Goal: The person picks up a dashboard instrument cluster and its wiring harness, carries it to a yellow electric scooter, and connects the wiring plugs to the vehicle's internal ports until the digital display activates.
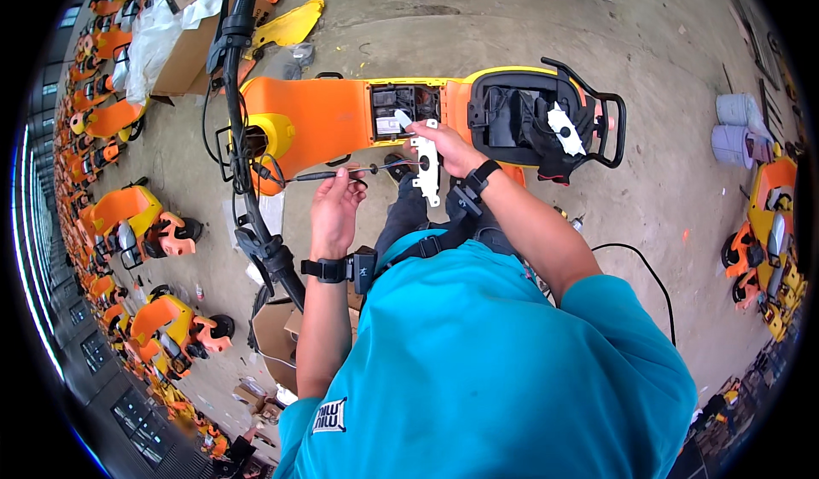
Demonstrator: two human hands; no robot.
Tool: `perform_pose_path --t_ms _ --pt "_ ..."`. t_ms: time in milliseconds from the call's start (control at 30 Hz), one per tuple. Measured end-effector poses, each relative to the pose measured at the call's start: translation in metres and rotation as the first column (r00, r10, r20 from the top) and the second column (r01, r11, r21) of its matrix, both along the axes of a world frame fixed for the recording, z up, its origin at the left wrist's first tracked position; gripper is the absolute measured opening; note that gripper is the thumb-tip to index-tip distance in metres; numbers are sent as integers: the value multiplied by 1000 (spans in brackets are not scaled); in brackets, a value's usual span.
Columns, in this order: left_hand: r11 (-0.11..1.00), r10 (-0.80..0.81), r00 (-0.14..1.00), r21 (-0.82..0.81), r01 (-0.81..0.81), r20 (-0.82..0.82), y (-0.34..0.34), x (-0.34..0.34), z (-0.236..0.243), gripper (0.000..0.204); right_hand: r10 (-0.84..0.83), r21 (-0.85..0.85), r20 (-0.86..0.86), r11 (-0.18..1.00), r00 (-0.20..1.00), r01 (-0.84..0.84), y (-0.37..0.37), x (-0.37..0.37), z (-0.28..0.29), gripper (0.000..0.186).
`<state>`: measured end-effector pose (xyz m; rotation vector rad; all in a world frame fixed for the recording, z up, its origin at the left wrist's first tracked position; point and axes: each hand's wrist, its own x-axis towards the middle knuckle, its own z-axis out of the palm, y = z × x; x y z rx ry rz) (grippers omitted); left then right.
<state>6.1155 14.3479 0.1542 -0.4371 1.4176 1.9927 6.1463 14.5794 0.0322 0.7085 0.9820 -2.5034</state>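
Note:
I hold a white tabbed plate (425, 172) upright in my right hand (454, 150), with the thumb and fingers closed round its upper part. Thin wires run left from a black round piece at its middle to a small black connector. My left hand (334, 210) pinches a black cable (314, 176) just left of that connector. The cable leads to the front of an orange and yellow scooter (311, 121). Behind my right hand lies the scooter's open floor compartment (405, 104), with dark parts inside. A whitish tip, partly hidden, sticks out beyond the right fingers.
Black handlebars (243, 121) stand at the left. A second white plate (566, 129) lies on the black open seat bin (520, 121), beside the rear rack (610, 129). Cardboard boxes (192, 57), a yellow panel (290, 23) and several other scooters (162, 325) are around on the concrete floor.

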Motion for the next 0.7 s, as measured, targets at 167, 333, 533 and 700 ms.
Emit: perform_pose_path --t_ms 167,333,533,700 --pt "999 -47 998 22 48 -42 12 -8 7 36 153 226 108 958 982 -174 3 1 14 30" --pt "992 -104 993 -72 100 -52 5 -9 13 46 254 247 93 931 963 -270 -11 -4 8 38" --pt "975 -93 995 -206 87 -22 -6 1 -3 31 359 715 -71 669 930 -204 -26 -14 19 37" --pt "936 -194 978 -311 162 -74 -10 6 -4 23 609 762 -338 624 718 -172 -67 -43 96 34"
